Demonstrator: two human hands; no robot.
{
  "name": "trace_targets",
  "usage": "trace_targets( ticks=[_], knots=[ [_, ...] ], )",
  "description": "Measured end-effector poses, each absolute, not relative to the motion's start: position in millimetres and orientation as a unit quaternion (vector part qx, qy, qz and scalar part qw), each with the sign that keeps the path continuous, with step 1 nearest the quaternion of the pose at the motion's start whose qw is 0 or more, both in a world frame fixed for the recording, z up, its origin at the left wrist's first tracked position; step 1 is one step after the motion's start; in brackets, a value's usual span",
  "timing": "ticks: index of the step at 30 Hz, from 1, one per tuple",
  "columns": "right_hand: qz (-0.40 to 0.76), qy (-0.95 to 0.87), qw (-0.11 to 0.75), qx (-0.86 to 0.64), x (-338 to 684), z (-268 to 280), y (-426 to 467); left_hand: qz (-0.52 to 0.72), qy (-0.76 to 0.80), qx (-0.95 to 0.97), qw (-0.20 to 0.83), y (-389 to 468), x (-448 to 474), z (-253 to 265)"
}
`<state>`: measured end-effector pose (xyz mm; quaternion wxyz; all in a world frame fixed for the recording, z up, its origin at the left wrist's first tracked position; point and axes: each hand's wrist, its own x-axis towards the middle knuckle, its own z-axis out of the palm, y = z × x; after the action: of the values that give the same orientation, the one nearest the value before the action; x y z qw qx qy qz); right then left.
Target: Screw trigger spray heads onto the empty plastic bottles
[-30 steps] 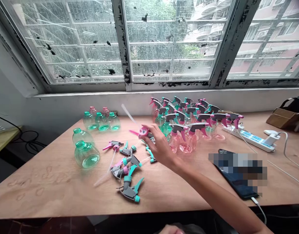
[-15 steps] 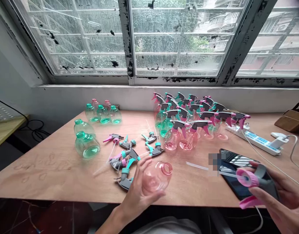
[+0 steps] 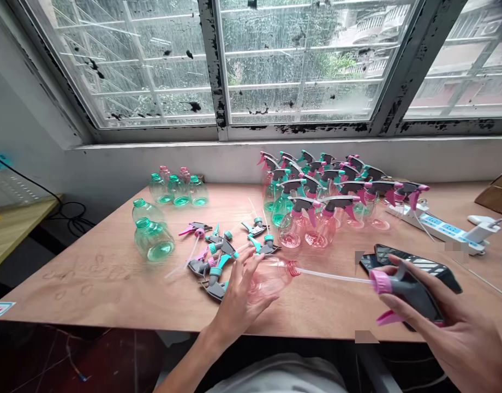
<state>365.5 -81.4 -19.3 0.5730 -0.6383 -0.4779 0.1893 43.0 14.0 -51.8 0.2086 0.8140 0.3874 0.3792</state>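
My left hand (image 3: 238, 295) is closed round a clear pink bottle (image 3: 269, 279), tipped so its mouth faces right. My right hand (image 3: 443, 311) grips a grey and pink spray head (image 3: 410, 289) by its body, pink collar facing left. From the collar a long clear tube (image 3: 335, 276) runs left, its tip at the bottle's mouth; whether it is just inside I cannot tell. Beside my left hand lie several loose spray heads (image 3: 214, 281), grey with teal or pink parts. A dark phone (image 3: 418, 265) lies on the table, partly behind my right hand.
Several bottles fitted with spray heads (image 3: 304, 224) stand close together at the back. Open green bottles (image 3: 155, 240) stand at left, with more green and pink ones behind. A white power strip (image 3: 443, 226) with a plugged-in cable lies at right, near a brown bag (image 3: 496, 195).
My right hand has moved left with the spray head, bringing the tube tip to the bottle's mouth. The bottle has tilted further so its mouth points right. The view has shifted slightly.
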Motion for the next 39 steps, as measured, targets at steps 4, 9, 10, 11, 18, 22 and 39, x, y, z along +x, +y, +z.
trace_targets(
  ticks=[4, 9, 10, 11, 18, 22, 39],
  knots=[
    [0.214, -0.491, 0.557, -0.635, 342, -24, -72, 0.374, 0.366, 0.819, 0.233, 12, 41, -52],
    [0.322, -0.502, 0.562, -0.573, 301, -48, -58, 0.366, 0.344, 0.820, 0.273, 7, 39, -51],
    [0.341, -0.505, 0.563, -0.559, 295, -52, -55, 0.365, 0.348, 0.817, 0.278, 5, 40, -51],
    [0.356, -0.506, 0.563, -0.549, 291, -54, -53, 0.369, 0.357, 0.808, 0.289, 4, 42, -52],
    [0.469, -0.443, 0.555, -0.525, 284, -62, -38, 0.439, 0.398, 0.611, 0.525, 0, 53, -69],
    [0.566, -0.404, 0.543, -0.471, 285, -67, -28, 0.403, 0.412, 0.620, 0.533, 4, 48, -72],
    [0.532, -0.392, 0.585, -0.469, 283, -86, -32, 0.385, 0.347, 0.586, 0.623, 0, 40, -68]
  ],
)
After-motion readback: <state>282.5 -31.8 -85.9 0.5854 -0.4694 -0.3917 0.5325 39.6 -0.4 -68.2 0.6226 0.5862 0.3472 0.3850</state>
